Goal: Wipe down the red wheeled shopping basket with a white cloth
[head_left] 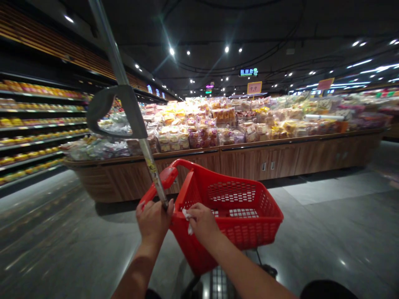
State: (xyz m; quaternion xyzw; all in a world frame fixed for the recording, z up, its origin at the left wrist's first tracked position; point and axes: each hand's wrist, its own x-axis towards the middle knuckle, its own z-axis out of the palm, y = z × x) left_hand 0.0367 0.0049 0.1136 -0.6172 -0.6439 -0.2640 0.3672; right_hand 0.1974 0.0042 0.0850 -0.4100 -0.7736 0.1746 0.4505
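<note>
A red plastic shopping cart stands right in front of me, its perforated basket showing no goods inside. My left hand is closed around the cart's red handle, thumb against the lower end of a metal pole. That pole rises up and left past the top edge and carries a grey plastic loop grip. Just to the right, at the basket's near rim, my right hand pinches a crumpled white tissue between thumb and fingers.
Beyond the cart runs a long wooden display counter heaped with bagged bread and snacks. A price sign stands above it. Stocked shelves line the left wall. Grey floor extends to the right.
</note>
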